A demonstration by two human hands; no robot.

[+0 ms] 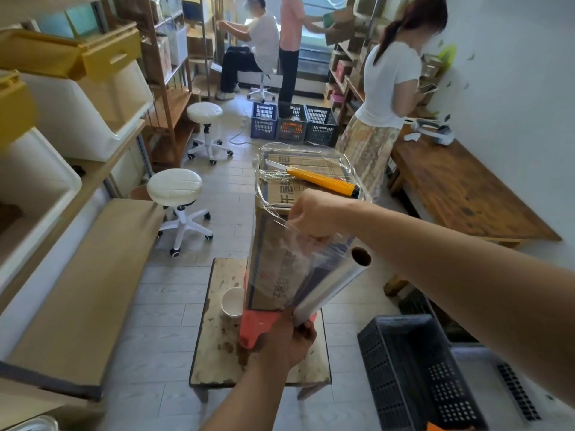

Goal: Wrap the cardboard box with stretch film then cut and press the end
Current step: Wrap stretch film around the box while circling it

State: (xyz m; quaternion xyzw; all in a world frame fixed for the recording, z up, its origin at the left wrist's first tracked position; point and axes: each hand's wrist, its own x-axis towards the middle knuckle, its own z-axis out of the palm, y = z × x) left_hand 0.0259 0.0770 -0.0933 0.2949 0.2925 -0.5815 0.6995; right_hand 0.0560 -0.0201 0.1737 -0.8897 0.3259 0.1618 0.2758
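Observation:
A tall cardboard box (273,262) stands upright on a small worn table (214,337), with clear film wound around its top and near side. A yellow utility knife (323,180) lies on the box's top with its blade out. My left hand (289,337) grips the lower end of the stretch film roll (333,281), which tilts up to the right beside the box. My right hand (314,216) pinches the loose film sheet (298,253) against the box's upper near edge.
A white cup (232,301) and an orange plastic piece (258,328) sit on the table by the box. Two white stools (175,189) stand to the left, a black crate (417,371) at lower right. A person (385,98) stands behind the box at a wooden bench (460,191).

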